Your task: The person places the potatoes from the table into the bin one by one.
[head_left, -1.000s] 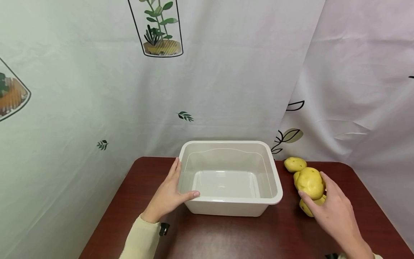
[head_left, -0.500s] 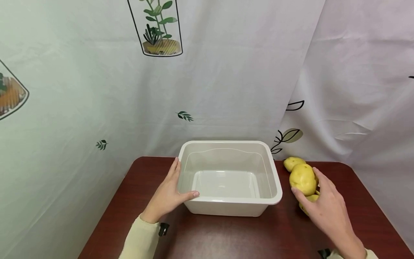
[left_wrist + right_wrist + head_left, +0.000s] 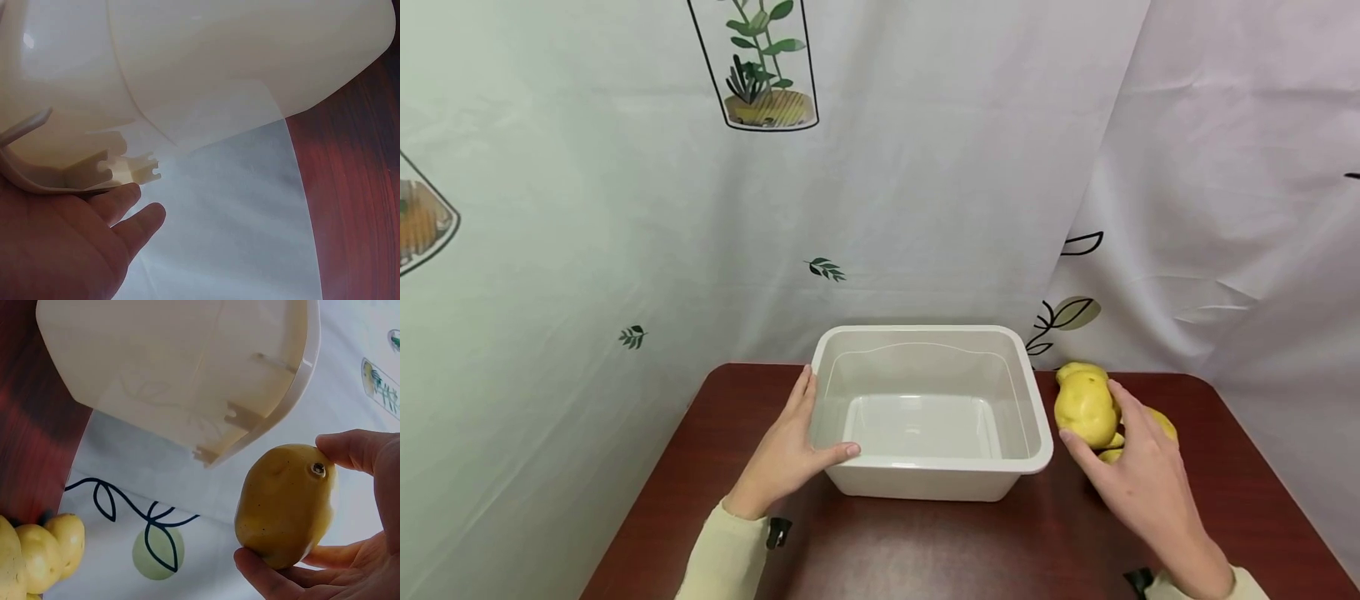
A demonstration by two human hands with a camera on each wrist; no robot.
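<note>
My right hand (image 3: 1142, 487) holds a yellow potato (image 3: 1086, 408) between thumb and fingers, just right of an off-white plastic basin (image 3: 925, 479). In the right wrist view the held potato (image 3: 284, 503) shows a dark dimple near one end. Behind and beneath it, several other potatoes (image 3: 1163, 423) lie on the table, partly hidden by the hand. At the basin's front left corner rests my left hand (image 3: 781, 458), its fingers straight along the outer side and the thumb lying over the front rim. The left wrist view has those fingers (image 3: 139, 228) under the rim.
The dark red-brown table (image 3: 925, 550) ends close behind the basin. A pale cloth (image 3: 940, 208) printed with plants hangs at the back and sides. In the right wrist view, loose potatoes (image 3: 40, 556) sit near the table's edge.
My right hand has moved left with the potato, toward the basin's right side, uncovering another potato on the right. The left hand has stayed at the basin's corner.
</note>
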